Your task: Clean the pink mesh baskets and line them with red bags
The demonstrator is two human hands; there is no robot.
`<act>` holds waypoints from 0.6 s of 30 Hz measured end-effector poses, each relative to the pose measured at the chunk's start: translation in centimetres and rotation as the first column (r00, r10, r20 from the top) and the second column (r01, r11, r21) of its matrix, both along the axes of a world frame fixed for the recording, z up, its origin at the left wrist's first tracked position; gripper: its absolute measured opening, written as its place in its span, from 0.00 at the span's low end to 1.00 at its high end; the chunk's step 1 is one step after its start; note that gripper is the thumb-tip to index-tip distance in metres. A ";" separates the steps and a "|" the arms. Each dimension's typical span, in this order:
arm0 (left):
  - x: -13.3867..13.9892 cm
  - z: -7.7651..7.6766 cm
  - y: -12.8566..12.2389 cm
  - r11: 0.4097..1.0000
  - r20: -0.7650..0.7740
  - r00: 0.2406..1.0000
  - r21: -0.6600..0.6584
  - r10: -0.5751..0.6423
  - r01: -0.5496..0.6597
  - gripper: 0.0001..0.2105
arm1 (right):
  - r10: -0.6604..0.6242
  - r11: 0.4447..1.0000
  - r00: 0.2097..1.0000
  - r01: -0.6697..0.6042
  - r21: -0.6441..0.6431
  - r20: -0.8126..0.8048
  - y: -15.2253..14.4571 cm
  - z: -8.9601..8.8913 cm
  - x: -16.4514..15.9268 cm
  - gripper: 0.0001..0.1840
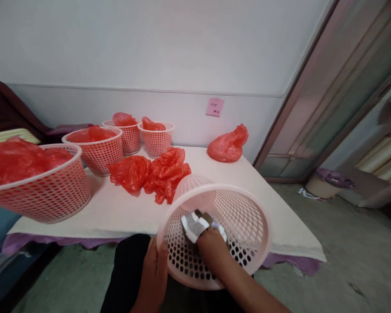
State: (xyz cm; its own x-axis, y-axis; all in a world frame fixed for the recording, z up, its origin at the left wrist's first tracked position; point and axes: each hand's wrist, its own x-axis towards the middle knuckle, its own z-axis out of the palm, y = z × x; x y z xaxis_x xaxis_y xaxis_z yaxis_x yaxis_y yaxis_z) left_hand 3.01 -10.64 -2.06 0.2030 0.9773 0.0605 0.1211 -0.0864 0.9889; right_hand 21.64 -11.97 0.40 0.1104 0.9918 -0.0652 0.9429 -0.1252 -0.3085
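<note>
A pink mesh plastic basket lies tipped at the table's front edge, its mouth facing me. My left hand grips the basket's rim on the left side, fingers against the outside. My right hand reaches inside, its fingers closed on a bundle of socks in grey, white and brown. Fingertips of the right hand are partly hidden by the bundle. Just behind the basket, crumpled red plastic bags lie on the table.
Several pink baskets with red bags stand to the left, the nearest basket large in view. A filled red bag sits at the back right of the white-covered table. A pink note is on the wall. A bin stands on the floor.
</note>
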 end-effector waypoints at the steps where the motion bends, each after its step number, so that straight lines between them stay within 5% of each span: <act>1: 0.1 -0.1 0.0 0.999 -0.010 1.000 0.026 -0.029 0.029 0.21 | -0.025 0.999 1.000 0.025 -0.035 0.019 0.4 -0.3 0.9 0.19; 7: 1.0 0.0 -0.2 0.991 -0.040 0.998 0.122 -0.055 0.060 0.18 | -0.127 0.992 0.992 0.127 0.011 -0.020 3.4 -2.2 1.0 0.20; 12: 1.5 1.6 0.1 0.962 -0.089 0.996 0.273 -0.002 0.026 0.14 | -0.012 0.996 1.000 0.010 0.084 0.026 3.9 -3.4 -1.4 0.17; 18: 1.8 3.0 1.0 0.924 -0.101 0.994 0.383 0.040 0.002 0.12 | 0.004 0.995 0.988 -0.020 0.103 0.152 3.3 -2.7 1.5 0.18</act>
State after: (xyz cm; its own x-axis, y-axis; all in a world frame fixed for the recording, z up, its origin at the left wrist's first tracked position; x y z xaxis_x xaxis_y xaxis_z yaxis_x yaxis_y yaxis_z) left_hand 4.85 -9.65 0.95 0.2103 0.8880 0.4090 0.2272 -0.4513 0.8630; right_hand 23.16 -8.70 -2.26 0.0992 0.9936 0.0547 0.9810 -0.0884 -0.1727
